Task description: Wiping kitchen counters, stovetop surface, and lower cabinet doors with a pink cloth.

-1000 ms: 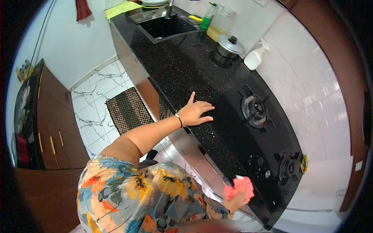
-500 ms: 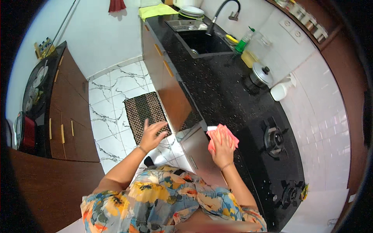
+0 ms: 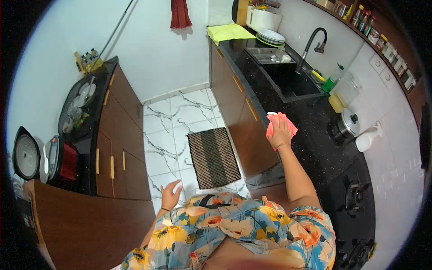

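My right hand (image 3: 281, 133) presses a pink cloth (image 3: 290, 128) against the black speckled countertop (image 3: 310, 157), close to its front edge. A small white bit shows at the cloth's far edge; I cannot make out what it is. The cloth lies between the sink (image 3: 290, 85) and the gas hob (image 3: 348, 211). Low beside my body, over the floor, my left hand (image 3: 171, 196) hangs with its fingers apart and nothing in them.
Along the wall stand a green soap bottle (image 3: 332, 81), a lidded pot (image 3: 348, 125) and a white spray bottle (image 3: 366, 140). Plates (image 3: 271, 37) are stacked beyond the sink. A woven mat (image 3: 213, 157) lies on the floor. A red rice cooker (image 3: 65, 159) sits on the left counter.
My right hand has slid the pink cloth farther along the counter, toward the sink. My left hand has dropped back closer to my body. The view has shifted to the left.
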### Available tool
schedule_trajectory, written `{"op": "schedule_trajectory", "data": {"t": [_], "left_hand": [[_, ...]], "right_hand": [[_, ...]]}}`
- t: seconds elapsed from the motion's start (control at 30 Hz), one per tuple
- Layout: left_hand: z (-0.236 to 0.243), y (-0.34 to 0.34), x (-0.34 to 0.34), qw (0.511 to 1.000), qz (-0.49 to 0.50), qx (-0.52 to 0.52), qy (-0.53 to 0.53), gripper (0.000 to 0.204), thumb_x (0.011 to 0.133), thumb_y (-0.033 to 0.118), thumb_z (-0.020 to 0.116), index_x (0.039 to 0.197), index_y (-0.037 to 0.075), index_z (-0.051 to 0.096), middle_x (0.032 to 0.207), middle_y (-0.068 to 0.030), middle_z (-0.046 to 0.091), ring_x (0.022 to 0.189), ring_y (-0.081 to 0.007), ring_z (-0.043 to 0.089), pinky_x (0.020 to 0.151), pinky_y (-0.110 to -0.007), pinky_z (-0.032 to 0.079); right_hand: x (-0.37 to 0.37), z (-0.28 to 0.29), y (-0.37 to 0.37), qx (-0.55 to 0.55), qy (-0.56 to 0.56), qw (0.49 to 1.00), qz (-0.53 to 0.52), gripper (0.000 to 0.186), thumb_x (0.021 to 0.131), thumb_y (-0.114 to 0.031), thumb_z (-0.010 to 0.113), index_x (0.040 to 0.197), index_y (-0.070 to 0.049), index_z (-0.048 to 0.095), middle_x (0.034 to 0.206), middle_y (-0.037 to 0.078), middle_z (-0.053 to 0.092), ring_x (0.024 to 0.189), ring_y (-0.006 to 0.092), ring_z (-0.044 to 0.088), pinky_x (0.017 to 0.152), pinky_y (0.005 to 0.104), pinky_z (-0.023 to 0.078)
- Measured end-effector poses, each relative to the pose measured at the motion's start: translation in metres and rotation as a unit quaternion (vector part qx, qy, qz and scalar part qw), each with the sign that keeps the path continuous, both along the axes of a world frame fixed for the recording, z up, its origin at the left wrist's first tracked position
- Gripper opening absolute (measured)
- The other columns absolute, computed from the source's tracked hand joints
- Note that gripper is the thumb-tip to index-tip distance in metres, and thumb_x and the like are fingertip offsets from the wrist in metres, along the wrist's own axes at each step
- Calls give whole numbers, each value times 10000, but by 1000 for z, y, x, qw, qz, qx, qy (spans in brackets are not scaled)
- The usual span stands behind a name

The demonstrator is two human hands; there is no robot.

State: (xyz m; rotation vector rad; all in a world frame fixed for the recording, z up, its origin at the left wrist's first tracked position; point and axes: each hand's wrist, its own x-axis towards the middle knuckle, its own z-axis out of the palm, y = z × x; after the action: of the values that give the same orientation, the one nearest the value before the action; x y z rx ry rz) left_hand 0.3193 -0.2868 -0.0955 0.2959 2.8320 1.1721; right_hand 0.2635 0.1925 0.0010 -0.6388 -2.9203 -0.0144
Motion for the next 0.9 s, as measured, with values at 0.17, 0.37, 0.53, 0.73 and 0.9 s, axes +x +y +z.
{"op": "schedule_trajectory", "data": {"t": [0.17,0.37,0.53,0.73,0.9], "left_hand": [[2,11,-36,999,-8,13,-42,314,839,329,600,1112,176,620,1124,-73,605,1067,-280,548,1004,-635,160],[34,58,-116,994,-105,-18,-8,350,836,338,601,1157,199,590,1181,-65,584,1113,-263,527,988,-651,188],[21,85,-187,986,-156,61,-20,357,837,325,607,1149,153,588,1193,-98,577,1065,-299,553,980,-504,323],[4,84,-229,987,-152,-24,-48,418,846,336,595,1183,90,570,1171,-188,565,1120,-355,504,932,-405,421],[-13,75,-258,994,-62,-10,-89,407,839,312,610,1174,84,576,1185,-185,557,1101,-348,519,909,-388,436]], "right_hand": [[-71,-5,3,14,14,1000,2,817,687,-267,717,1379,-313,286,1444,81,257,1346,255,228,1043,537,209],[-174,-9,11,-11,36,998,60,755,692,-247,701,1358,-286,348,1429,86,277,1340,267,231,1048,531,219],[-252,-8,18,-23,35,994,101,757,686,-231,703,1354,-298,354,1442,76,264,1336,269,240,1053,523,210],[-344,-19,21,-6,13,988,153,715,706,-163,657,1350,-289,372,1439,85,275,1333,281,248,1062,513,194],[-413,-3,25,-32,-4,984,173,726,707,-166,653,1361,-274,357,1447,81,261,1345,280,228,1083,493,167]]}}
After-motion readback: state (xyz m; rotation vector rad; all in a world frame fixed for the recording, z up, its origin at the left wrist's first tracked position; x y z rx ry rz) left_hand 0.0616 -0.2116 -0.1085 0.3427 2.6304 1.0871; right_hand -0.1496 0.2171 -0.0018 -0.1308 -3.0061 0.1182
